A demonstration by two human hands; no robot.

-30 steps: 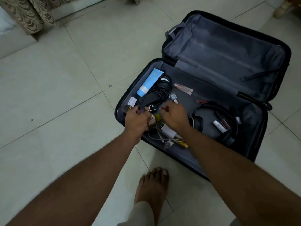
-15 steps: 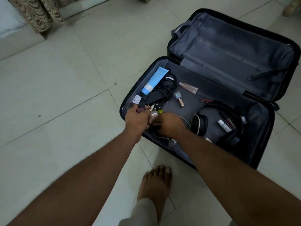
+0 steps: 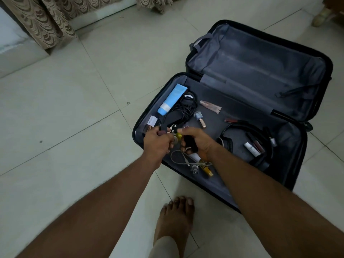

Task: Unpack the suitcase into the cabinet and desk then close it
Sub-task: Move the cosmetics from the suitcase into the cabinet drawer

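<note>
Suitcase (image 3: 247, 116) lies open on the floor tiles (image 3: 74, 127), its near half strewn with small things and your two hands close together over the left end. Your left hand (image 3: 158, 141) has its fingers clamped on a bunch of small toiletries, a yellow piece showing; your right hand (image 3: 197, 141) curls round a small black item. Gather only what each hand can hold firmly, and lift clear of the white cable (image 3: 181, 158) beneath, which looks likely to snag. Leave the blue tube (image 3: 172, 99) and headphones (image 3: 247, 140) for separate trips.
</note>
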